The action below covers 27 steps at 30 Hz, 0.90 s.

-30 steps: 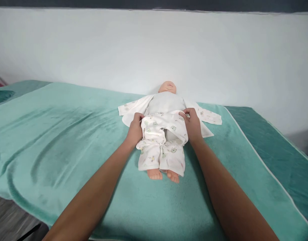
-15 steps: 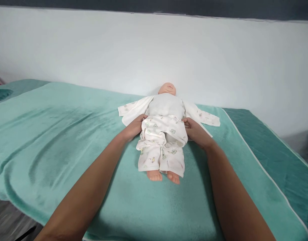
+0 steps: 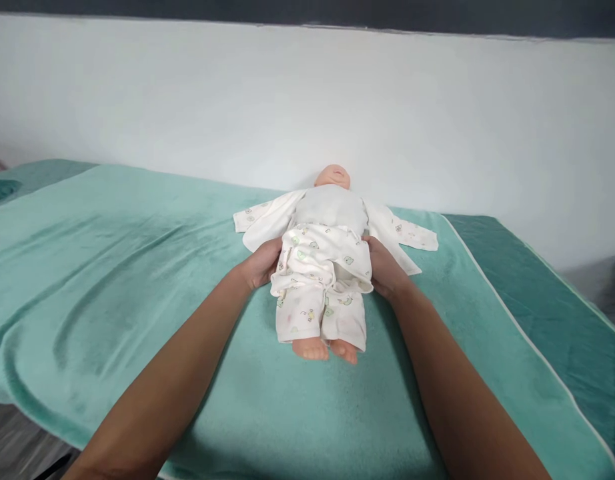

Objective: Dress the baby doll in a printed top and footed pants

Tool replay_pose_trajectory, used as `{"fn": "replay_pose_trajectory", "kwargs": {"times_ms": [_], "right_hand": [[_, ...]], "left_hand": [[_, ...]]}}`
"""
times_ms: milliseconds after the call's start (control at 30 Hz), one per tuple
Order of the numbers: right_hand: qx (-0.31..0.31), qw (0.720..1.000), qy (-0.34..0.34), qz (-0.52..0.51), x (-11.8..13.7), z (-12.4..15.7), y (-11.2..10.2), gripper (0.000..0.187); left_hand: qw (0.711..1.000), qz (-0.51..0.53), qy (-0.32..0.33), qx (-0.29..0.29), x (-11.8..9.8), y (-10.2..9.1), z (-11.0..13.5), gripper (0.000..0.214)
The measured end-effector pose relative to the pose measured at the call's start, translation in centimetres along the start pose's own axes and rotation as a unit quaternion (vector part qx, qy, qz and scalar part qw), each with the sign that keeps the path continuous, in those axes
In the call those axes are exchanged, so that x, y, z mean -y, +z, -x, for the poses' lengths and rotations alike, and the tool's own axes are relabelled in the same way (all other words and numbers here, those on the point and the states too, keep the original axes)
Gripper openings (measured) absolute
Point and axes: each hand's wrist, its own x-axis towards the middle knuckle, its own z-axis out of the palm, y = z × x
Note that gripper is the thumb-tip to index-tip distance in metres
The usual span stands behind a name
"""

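Observation:
A baby doll (image 3: 332, 176) lies on its back, feet toward me, its bare feet poking out of the trouser legs. White printed baby trousers (image 3: 323, 257) cover its legs and bunch up around the hips and thighs. My left hand (image 3: 264, 263) grips the trousers at their left side, and my right hand (image 3: 386, 268) grips the right side near the waist. Most fingers of both hands are hidden behind the cloth. Under and beside the body spreads a white jacket (image 3: 410, 235), open at the front with its sleeves out. A plain pale layer (image 3: 331, 208) covers the doll's torso.
A light green blanket (image 3: 112, 267) with some creases covers the bed. Darker green cloth (image 3: 517, 280) shows along the right. A white wall (image 3: 307, 100) rises right behind the doll's head. Grey floor (image 3: 12, 440) appears at lower left.
Both hands have slid slightly down and further around the trousers' sides, their fingers now more hidden. The waistband sits a little higher on the torso, and the bunched cloth has shifted.

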Motion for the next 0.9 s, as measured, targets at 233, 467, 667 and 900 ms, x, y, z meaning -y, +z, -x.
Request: {"fn": "replay_pose_trajectory", "kwargs": {"times_ms": [233,467,667,900], "right_hand": [[-0.015,0.998,0.018,-0.066,0.2,0.3,0.5,0.030],[-0.015,0.989,0.029,-0.146,-0.2,0.0,0.5,0.031],[-0.015,0.987,0.027,-0.156,0.1,0.0,0.7,0.036],[-0.105,0.994,-0.027,-0.026,-0.7,-0.4,0.3,0.020]], "left_hand": [[1.000,-0.001,0.006,-0.010,0.1,-0.3,0.1,0.042],[0.996,0.019,0.079,-0.043,-0.6,-0.3,0.6,0.051],[0.992,0.020,0.123,-0.036,-0.9,-0.6,0.7,0.022],[0.982,-0.047,0.178,-0.037,-0.4,-1.2,0.7,0.017]]}}
